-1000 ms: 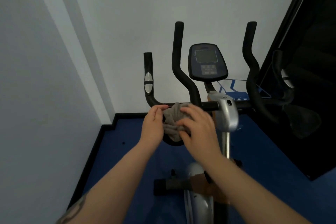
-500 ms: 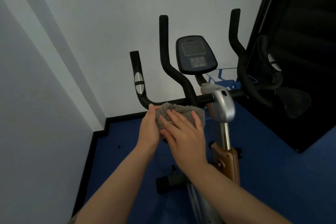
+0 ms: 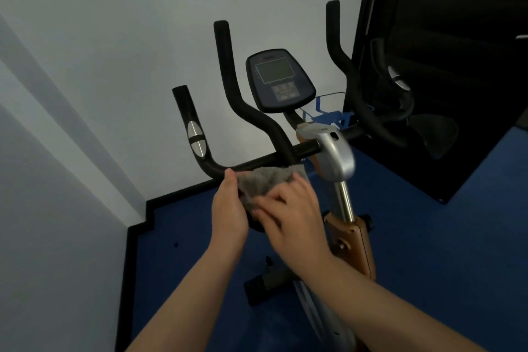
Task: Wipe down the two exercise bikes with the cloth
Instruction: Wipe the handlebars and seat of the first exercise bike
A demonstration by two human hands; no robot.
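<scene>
Item: grey cloth (image 3: 264,183), bunched just below the crossbar of the exercise bike's handlebar (image 3: 257,163), held between both hands. Left hand (image 3: 228,208) grips its left edge; right hand (image 3: 291,217) lies over the front, fingers curled into the folds. Handling: spread a clean face, wrap the bar, draw along its length with firm pressure. Obscured: second bike unseen; right hand blurred, so grip probably a pinch; bike base cut off

Right hand (image 3: 294,217) slid down cloth (image 3: 268,183), fingers now curled.
</scene>
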